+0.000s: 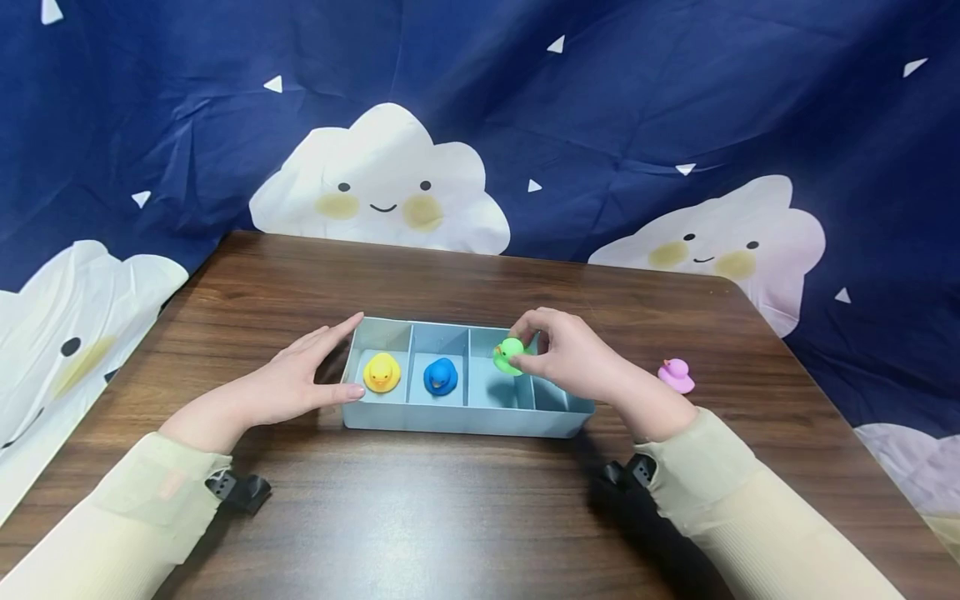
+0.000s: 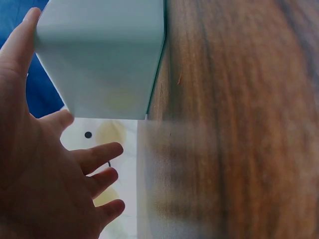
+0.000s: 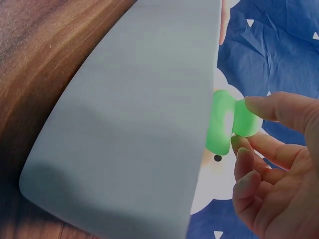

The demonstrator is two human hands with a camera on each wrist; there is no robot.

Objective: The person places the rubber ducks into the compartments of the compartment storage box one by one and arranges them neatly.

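A light blue box with several compartments in a row stands on the table. In its leftmost compartment sits a yellow rubber duck, and a blue rubber duck sits in the one beside it. My right hand pinches a green rubber duck between thumb and fingers, above the third compartment; the right wrist view shows the green duck level with the box rim. With fingers spread and straight, my left hand rests thumb and forefinger at the box's left end.
A pink rubber duck lies on the brown wooden table, right of the box and beyond my right forearm. Behind the table hangs a dark blue cloth printed with white clouds. Each wrist wears a small black device.
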